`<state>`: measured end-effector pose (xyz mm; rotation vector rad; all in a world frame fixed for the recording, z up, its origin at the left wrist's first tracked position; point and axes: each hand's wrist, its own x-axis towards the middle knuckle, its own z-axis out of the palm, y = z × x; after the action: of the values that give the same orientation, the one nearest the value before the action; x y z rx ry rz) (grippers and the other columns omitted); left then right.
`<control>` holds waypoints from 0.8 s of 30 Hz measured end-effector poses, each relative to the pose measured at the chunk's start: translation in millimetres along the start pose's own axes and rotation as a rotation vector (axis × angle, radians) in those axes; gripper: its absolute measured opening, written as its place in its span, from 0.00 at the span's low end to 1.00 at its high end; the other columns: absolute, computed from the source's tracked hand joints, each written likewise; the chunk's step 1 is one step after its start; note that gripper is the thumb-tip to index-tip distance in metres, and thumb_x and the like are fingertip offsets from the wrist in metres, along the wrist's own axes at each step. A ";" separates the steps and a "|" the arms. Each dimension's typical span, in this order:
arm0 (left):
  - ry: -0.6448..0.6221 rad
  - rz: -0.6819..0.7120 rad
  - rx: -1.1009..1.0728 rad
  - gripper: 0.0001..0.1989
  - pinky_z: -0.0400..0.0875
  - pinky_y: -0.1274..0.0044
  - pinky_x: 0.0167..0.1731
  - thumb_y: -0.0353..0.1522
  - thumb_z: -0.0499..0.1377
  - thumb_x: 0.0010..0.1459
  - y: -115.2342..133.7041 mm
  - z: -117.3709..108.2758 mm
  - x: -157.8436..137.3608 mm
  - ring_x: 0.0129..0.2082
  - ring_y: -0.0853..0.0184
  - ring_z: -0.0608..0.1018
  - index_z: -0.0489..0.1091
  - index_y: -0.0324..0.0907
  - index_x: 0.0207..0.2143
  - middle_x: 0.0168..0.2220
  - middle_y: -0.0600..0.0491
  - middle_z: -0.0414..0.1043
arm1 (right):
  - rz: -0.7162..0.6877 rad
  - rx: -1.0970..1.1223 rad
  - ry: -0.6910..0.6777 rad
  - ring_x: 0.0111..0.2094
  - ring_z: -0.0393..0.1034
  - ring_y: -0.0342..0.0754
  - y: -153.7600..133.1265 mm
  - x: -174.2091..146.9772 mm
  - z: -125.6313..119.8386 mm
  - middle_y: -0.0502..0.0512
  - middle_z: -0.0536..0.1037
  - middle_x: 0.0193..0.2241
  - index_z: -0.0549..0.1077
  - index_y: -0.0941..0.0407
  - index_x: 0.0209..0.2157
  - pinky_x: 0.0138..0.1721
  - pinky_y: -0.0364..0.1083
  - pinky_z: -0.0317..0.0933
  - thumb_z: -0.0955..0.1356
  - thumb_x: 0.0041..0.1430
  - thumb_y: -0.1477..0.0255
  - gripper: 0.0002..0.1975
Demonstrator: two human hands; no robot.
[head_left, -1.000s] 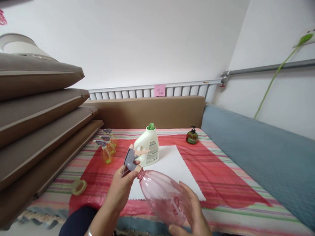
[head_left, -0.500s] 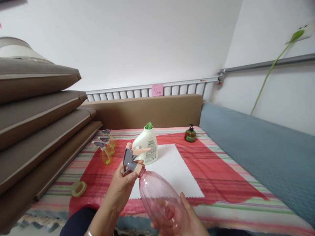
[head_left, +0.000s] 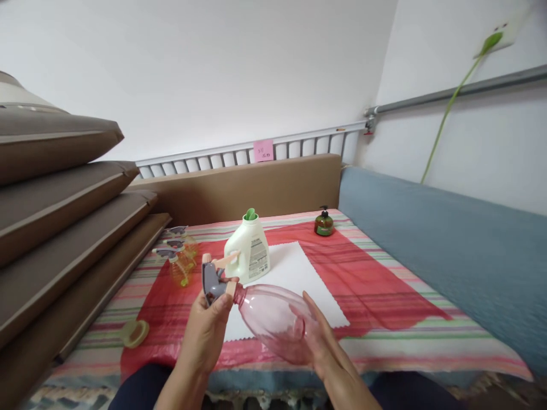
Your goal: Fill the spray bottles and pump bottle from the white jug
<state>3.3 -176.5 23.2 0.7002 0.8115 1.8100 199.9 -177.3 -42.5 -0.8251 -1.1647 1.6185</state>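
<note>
A clear pink spray bottle (head_left: 273, 319) lies tilted nearly sideways in the air between my hands, its base to the right. My left hand (head_left: 209, 322) is closed around the collar of its grey and peach trigger head (head_left: 213, 282). Around the bottle's base end, my right hand (head_left: 327, 341) is wrapped, its fingers partly hidden behind the see-through plastic. Just behind the trigger head stands a pale green detergent jug (head_left: 248, 250), uncapped, with a green spout insert showing in its neck. White paper (head_left: 294, 267) with a scalloped edge lies beneath.
Several yellow spray bottles (head_left: 182, 270) stand at the left, near stacked brown cushioned panels (head_left: 77, 219). A pale green ring-shaped cap (head_left: 134, 333) lies front left. A dark green pump bottle (head_left: 323, 224) stands at the back right on red sheeting (head_left: 363, 273).
The pink bottle has swung from slanting downward to nearly level, its base rising. My right hand has come up with it, and the whole view has shifted slightly.
</note>
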 end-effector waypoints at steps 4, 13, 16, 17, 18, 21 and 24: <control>0.018 -0.019 -0.027 0.13 0.70 0.81 0.35 0.28 0.68 0.40 3.0 -2.3 1.2 0.29 0.73 0.75 0.72 0.40 0.31 0.30 0.55 0.74 | -0.145 -0.148 -0.001 0.54 0.59 0.54 -26.4 -12.4 10.8 0.59 0.43 0.63 0.35 0.44 0.62 0.50 0.54 0.59 0.69 0.49 0.63 0.47; -0.013 -0.059 -0.026 0.12 0.72 0.82 0.32 0.28 0.69 0.39 10.0 -9.7 2.8 0.27 0.74 0.74 0.73 0.36 0.28 0.28 0.53 0.74 | -0.484 -0.841 -0.048 0.55 0.58 0.53 -74.6 -13.4 -1.3 0.58 0.51 0.60 0.45 0.46 0.58 0.53 0.54 0.59 0.66 0.49 0.76 0.38; -0.038 -0.051 -0.023 0.11 0.71 0.83 0.32 0.28 0.68 0.40 10.7 -11.0 2.7 0.27 0.74 0.74 0.73 0.36 0.28 0.27 0.53 0.73 | -0.639 -1.027 -0.075 0.59 0.52 0.54 -80.4 -12.2 -5.9 0.57 0.51 0.61 0.47 0.48 0.58 0.56 0.55 0.55 0.64 0.49 0.78 0.36; -0.040 -0.050 -0.017 0.11 0.71 0.83 0.32 0.28 0.68 0.40 10.8 -11.6 2.5 0.27 0.74 0.74 0.73 0.36 0.29 0.27 0.53 0.73 | -0.696 -1.079 -0.085 0.59 0.50 0.54 -82.2 -12.3 -6.6 0.57 0.50 0.61 0.49 0.49 0.57 0.56 0.55 0.54 0.64 0.49 0.79 0.35; -0.038 -0.047 -0.010 0.10 0.71 0.84 0.32 0.28 0.68 0.41 10.8 -12.2 2.4 0.27 0.74 0.74 0.73 0.36 0.29 0.27 0.53 0.73 | -0.750 -1.120 -0.093 0.60 0.48 0.54 -83.9 -12.5 -6.8 0.57 0.50 0.61 0.50 0.49 0.57 0.57 0.54 0.53 0.63 0.50 0.80 0.34; -0.033 -0.044 0.006 0.10 0.70 0.84 0.32 0.28 0.68 0.41 10.5 -14.2 2.5 0.27 0.75 0.74 0.73 0.36 0.29 0.26 0.54 0.73 | -0.840 -1.159 -0.099 0.60 0.48 0.53 -87.0 -12.5 -5.5 0.56 0.51 0.61 0.51 0.48 0.56 0.57 0.53 0.54 0.62 0.51 0.80 0.32; -0.039 -0.037 -0.002 0.10 0.69 0.84 0.32 0.28 0.68 0.41 10.5 -15.1 3.1 0.27 0.75 0.73 0.73 0.37 0.29 0.26 0.54 0.73 | -0.725 -1.085 -0.083 0.58 0.52 0.54 -85.3 -10.6 -2.8 0.56 0.52 0.61 0.50 0.47 0.57 0.55 0.55 0.56 0.65 0.50 0.78 0.34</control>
<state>-15.0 -179.8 22.6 0.7132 0.7917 1.7584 231.8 -177.8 37.3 -0.8052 -2.1236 0.3490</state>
